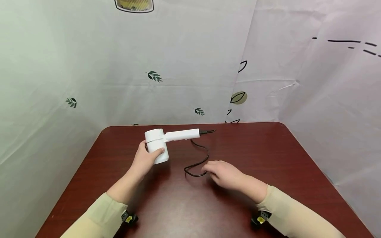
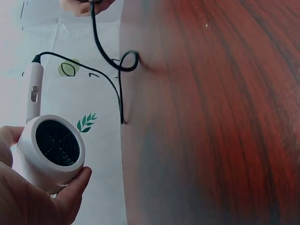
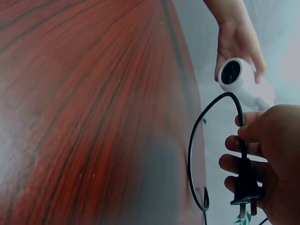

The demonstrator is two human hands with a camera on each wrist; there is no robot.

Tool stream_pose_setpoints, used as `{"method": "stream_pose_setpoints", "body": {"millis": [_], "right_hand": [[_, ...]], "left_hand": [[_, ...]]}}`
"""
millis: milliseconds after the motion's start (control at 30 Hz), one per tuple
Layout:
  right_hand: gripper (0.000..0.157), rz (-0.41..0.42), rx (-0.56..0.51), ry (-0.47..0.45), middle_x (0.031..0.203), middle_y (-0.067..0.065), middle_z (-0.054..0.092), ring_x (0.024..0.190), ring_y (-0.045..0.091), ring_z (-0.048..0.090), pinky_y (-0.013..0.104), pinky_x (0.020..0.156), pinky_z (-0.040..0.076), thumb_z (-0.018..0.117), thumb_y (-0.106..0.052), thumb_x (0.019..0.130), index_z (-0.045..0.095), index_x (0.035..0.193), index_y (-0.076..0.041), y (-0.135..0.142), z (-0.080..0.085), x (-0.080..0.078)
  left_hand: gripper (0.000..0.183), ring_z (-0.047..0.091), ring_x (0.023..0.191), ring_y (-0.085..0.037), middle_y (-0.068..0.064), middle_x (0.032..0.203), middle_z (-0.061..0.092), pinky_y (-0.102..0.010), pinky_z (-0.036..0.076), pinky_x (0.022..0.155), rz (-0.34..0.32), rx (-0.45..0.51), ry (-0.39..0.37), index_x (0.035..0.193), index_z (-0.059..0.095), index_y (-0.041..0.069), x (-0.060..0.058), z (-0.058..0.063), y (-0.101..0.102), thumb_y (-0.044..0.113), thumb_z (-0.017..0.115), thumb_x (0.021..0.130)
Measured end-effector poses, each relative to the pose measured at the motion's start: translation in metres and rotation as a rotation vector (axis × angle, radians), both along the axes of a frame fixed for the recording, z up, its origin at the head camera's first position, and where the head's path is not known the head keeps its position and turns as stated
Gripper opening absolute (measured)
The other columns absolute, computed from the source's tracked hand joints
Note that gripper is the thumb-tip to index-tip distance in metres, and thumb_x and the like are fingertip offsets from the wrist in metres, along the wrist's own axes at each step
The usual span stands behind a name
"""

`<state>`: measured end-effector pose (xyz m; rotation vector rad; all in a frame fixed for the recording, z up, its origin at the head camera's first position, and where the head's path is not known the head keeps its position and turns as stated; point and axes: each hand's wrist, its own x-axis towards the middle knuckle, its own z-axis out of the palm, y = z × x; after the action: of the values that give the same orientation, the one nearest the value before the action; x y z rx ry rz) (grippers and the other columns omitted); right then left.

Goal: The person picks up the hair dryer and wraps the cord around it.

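Observation:
My left hand (image 1: 145,159) grips a white hair dryer (image 1: 182,135) around its barrel, and the handle points to the right. In the left wrist view the dark round grille (image 2: 58,143) of the barrel faces the camera, with a small switch (image 2: 34,93) on the handle. Over the table's middle right, my right hand (image 1: 225,174) holds the black cord (image 1: 207,152) between thumb and fingers near its plug end. The two-pin plug (image 3: 246,187) lies along the fingers in the right wrist view. From there the cord loops back to the handle's end.
A dark red wood-grain table (image 1: 184,205) lies under both hands. Behind it and along the sides hangs a pale cloth backdrop (image 1: 193,59) with printed leaves. Each forearm wears a black wrist device (image 1: 129,217) below its light sleeve.

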<state>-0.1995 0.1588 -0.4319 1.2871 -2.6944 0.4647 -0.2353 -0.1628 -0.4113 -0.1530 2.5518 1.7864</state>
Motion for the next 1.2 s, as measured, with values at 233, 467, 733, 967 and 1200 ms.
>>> {"method": "stream_pose_setpoints", "body": {"millis": [233, 467, 733, 967, 1200], "right_hand": [[0.032, 0.008, -0.007, -0.021, 0.106, -0.01, 0.064, 0.1, 0.008, 0.062, 0.031, 0.09, 0.05, 0.054, 0.002, 0.093, 0.067, 0.114, -0.017, -0.014, 0.004, 0.002], [0.028, -0.012, -0.046, -0.018, 0.107, -0.012, 0.063, 0.098, 0.004, 0.06, 0.027, 0.087, 0.049, 0.051, -0.002, 0.095, 0.066, 0.112, -0.019, -0.017, 0.006, 0.003], [0.028, 0.007, -0.091, 0.005, 0.108, -0.012, 0.064, 0.1, 0.004, 0.06, 0.026, 0.088, 0.049, 0.051, -0.002, 0.095, 0.066, 0.112, -0.018, -0.023, 0.015, 0.0], [0.022, -0.01, -0.118, -0.017, 0.108, -0.01, 0.064, 0.098, 0.003, 0.06, 0.027, 0.086, 0.05, 0.053, -0.006, 0.098, 0.064, 0.113, -0.018, -0.026, 0.02, 0.0], [0.018, -0.029, -0.157, -0.01, 0.108, -0.008, 0.064, 0.096, 0.004, 0.06, 0.028, 0.084, 0.051, 0.057, -0.009, 0.098, 0.065, 0.112, -0.016, -0.027, 0.028, 0.0]], "left_hand": [[0.089, 0.05, 0.119, -0.033, -0.02, 0.136, 0.042, -0.045, 0.045, 0.097, -0.006, -0.041, -0.003, 0.152, 0.019, 0.0, 0.004, -0.002, -0.001, 0.032, 0.073, 0.089], [0.09, 0.05, 0.119, -0.033, -0.019, 0.137, 0.042, -0.046, 0.047, 0.095, -0.036, -0.063, -0.012, 0.152, 0.018, 0.001, 0.005, -0.006, 0.003, 0.033, 0.073, 0.089], [0.088, 0.051, 0.118, -0.033, -0.019, 0.135, 0.043, -0.047, 0.048, 0.094, -0.05, -0.073, -0.013, 0.151, 0.02, 0.001, 0.008, -0.009, 0.006, 0.034, 0.073, 0.088], [0.087, 0.052, 0.117, -0.033, -0.019, 0.134, 0.045, -0.047, 0.047, 0.095, -0.064, -0.09, -0.01, 0.15, 0.021, 0.0, 0.012, -0.011, 0.006, 0.032, 0.073, 0.088], [0.087, 0.053, 0.117, -0.034, -0.019, 0.134, 0.046, -0.048, 0.048, 0.094, -0.084, -0.094, -0.004, 0.15, 0.021, 0.0, 0.014, -0.012, 0.007, 0.031, 0.074, 0.088]]}}
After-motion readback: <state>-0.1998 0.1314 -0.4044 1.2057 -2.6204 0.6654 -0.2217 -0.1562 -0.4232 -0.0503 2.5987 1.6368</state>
